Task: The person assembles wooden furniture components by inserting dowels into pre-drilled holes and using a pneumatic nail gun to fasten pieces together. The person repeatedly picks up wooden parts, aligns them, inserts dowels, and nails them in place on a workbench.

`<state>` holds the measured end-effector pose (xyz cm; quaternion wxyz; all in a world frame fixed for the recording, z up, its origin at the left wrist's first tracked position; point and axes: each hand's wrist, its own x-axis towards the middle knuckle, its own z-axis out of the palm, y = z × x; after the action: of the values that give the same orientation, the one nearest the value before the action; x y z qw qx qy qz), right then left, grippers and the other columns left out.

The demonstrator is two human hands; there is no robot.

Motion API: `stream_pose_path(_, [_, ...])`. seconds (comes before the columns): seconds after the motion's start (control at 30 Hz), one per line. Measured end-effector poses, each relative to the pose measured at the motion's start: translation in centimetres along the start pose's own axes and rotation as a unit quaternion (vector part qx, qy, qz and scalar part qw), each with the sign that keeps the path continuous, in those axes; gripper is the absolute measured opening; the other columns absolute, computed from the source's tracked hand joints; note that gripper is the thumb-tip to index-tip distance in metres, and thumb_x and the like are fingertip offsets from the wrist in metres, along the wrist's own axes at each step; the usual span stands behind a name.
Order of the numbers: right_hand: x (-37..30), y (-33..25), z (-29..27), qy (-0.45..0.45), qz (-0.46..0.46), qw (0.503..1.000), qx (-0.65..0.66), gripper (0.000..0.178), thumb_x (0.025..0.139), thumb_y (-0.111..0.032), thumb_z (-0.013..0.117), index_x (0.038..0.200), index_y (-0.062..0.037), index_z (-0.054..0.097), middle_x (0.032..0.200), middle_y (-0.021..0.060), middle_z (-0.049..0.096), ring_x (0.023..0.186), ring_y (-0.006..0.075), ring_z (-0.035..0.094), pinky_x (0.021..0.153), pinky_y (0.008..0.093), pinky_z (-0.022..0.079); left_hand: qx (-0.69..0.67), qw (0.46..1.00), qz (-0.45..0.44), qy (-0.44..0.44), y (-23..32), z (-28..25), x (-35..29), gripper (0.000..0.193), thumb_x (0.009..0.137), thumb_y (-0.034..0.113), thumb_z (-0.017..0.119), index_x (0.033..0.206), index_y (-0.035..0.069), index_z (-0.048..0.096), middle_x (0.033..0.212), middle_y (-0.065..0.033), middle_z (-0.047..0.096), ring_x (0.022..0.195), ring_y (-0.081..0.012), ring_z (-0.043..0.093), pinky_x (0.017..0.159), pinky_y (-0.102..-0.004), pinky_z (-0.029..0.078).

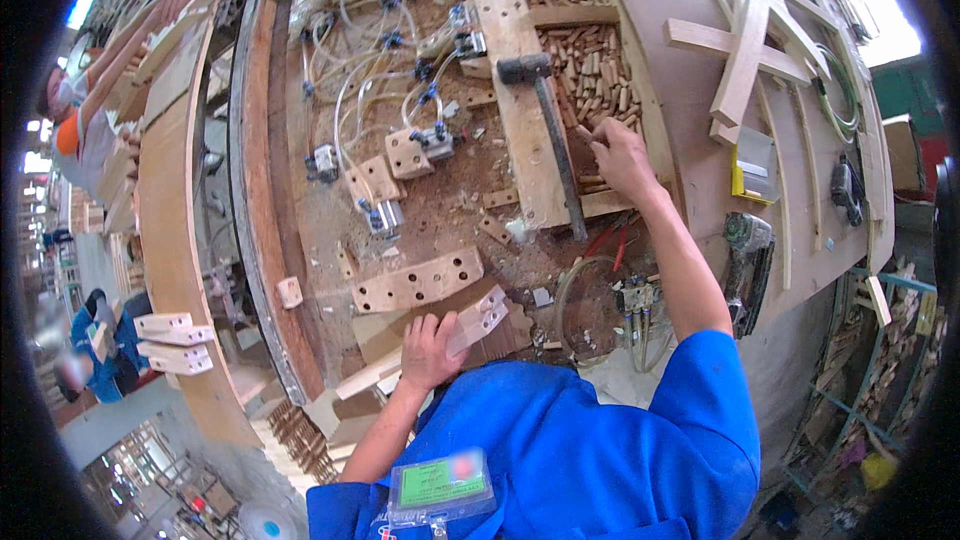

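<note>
Wooden dowels (603, 70), short and cylindrical, lie heaped beside the right hand (622, 160).

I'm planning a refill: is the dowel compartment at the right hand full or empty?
Partly full: in the compartment, wooden dowels heap toward the far end; beside the right hand, brown bottom shows.

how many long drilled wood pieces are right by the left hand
2: the flat drilled piece lies just beyond the left hand; the second drilled piece is under that hand. Others beneath could be hidden.
</note>
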<state>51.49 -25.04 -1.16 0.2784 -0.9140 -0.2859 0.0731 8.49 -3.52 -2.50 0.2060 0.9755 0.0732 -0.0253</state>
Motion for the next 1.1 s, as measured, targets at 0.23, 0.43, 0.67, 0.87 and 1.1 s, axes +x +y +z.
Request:
stream_pose_path(0.23, [-13.4, -9.4, 3.0, -0.182, -0.03, 0.945, 0.271, 0.014, 0.089, -0.011, 0.078, 0.098, -0.0018, 0.073, 0.096, 0.0189, 0.072, 0.091, 0.0345, 0.072, 0.082, 0.0444, 0.057, 0.0, 1.0, -0.015, -0.017, 0.3, -0.1, -0.2, 0.074, 0.068, 0.029, 0.088, 0.134, 0.013, 0.06, 0.099, -0.0124, 0.054, 0.092, -0.0352, 0.057, 0.077, -0.0491, 0.045])
stream_pose_path(0.43, [-18.4, -10.2, 9.9, -0.202, -0.003, 0.957, 0.209, 0.02, 0.095, -0.021, 0.073, 0.105, -0.0032, 0.074, 0.103, 0.0208, 0.072, 0.099, 0.0429, 0.071, 0.085, 0.0511, 0.057, 0.002, 1.0, -0.015, -0.011, 0.5, -0.3, 0.0, 0.074, 0.067, 0.027, 0.088, 0.134, 0.014, 0.058, 0.099, -0.0123, 0.053, 0.093, -0.0354, 0.057, 0.078, -0.0493, 0.045])
stream_pose_path(0.67, [-18.8, -10.7, 10.5, -0.206, -0.099, 0.961, 0.154, 0.015, 0.094, -0.013, 0.069, 0.105, -0.005, 0.073, 0.096, 0.0199, 0.069, 0.092, 0.0416, 0.069, 0.081, 0.0505, 0.058, -0.01, 1.0, -0.014, -0.012, 0.1, 0.1, -0.1, 0.074, 0.068, 0.026, 0.087, 0.135, 0.014, 0.057, 0.099, -0.0124, 0.053, 0.094, -0.0358, 0.057, 0.078, -0.0499, 0.045])
stream_pose_path(0.87, [-18.5, -10.9, 11.2, -0.22, -0.095, 0.962, 0.13, 0.016, 0.094, -0.016, 0.068, 0.105, -0.0042, 0.072, 0.094, 0.0197, 0.068, 0.09, 0.0422, 0.068, 0.079, 0.052, 0.057, -0.019, 1.0, -0.013, -0.01, -0.2, 0.2, -0.2, 0.073, 0.071, 0.028, 0.085, 0.136, 0.014, 0.057, 0.1, -0.0122, 0.054, 0.094, -0.0353, 0.058, 0.078, -0.0499, 0.046])
stream_pose_path(1.1, [-18.5, -11.4, 12.6, -0.234, -0.079, 0.963, 0.107, 0.02, 0.1, -0.02, 0.064, 0.095, -0.0023, 0.071, 0.092, 0.0213, 0.071, 0.088, 0.0442, 0.069, 0.078, 0.0548, 0.056, -0.009, 1.0, -0.011, -0.01, -0.1, -0.2, -0.2, 0.07, 0.073, 0.03, 0.083, 0.135, 0.013, 0.057, 0.101, -0.0123, 0.055, 0.094, -0.035, 0.058, 0.077, -0.0499, 0.046])
